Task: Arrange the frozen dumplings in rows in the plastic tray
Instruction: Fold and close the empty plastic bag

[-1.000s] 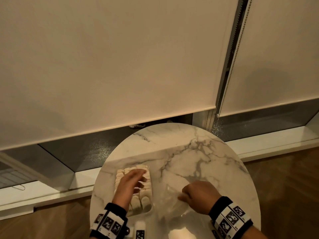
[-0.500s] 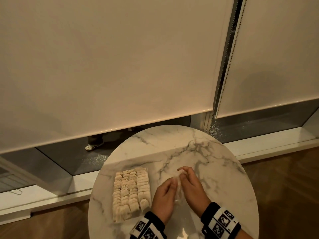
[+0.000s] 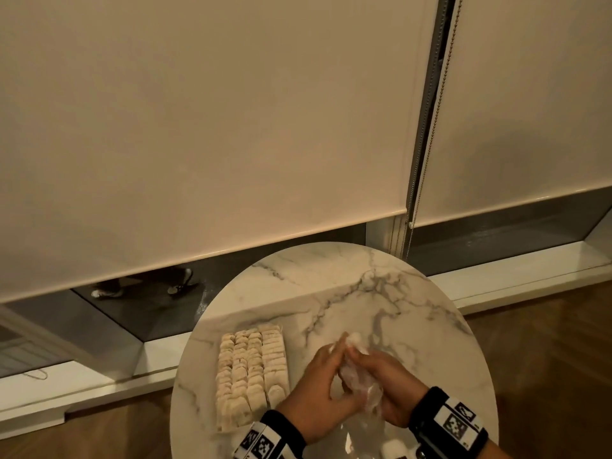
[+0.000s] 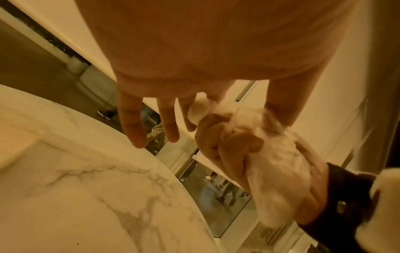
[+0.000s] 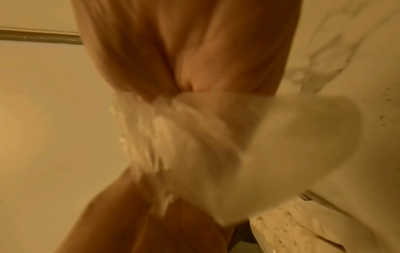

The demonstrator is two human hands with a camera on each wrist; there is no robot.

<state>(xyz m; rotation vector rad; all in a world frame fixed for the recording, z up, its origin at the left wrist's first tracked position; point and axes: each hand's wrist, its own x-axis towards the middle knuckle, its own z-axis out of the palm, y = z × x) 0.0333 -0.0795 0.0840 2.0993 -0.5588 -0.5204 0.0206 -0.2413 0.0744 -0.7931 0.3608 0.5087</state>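
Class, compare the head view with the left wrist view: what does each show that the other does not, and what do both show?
Only the head view shows the dumplings in rows and the left hand's wristband. Only the left wrist view shows that hand's straight outer fingers. Both show the right hand gripping crumpled clear plastic above the marble table.

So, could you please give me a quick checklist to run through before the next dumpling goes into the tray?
1. Dumplings in tray lie in rows: ok.
2. Tray sits flat on table: ok.
3. Right hand has a grip on the bag: ok.
4. Left hand pinches the bag: ok.
5. Free slot in tray: cannot tell.
6. Dumplings left in bag: cannot tell.
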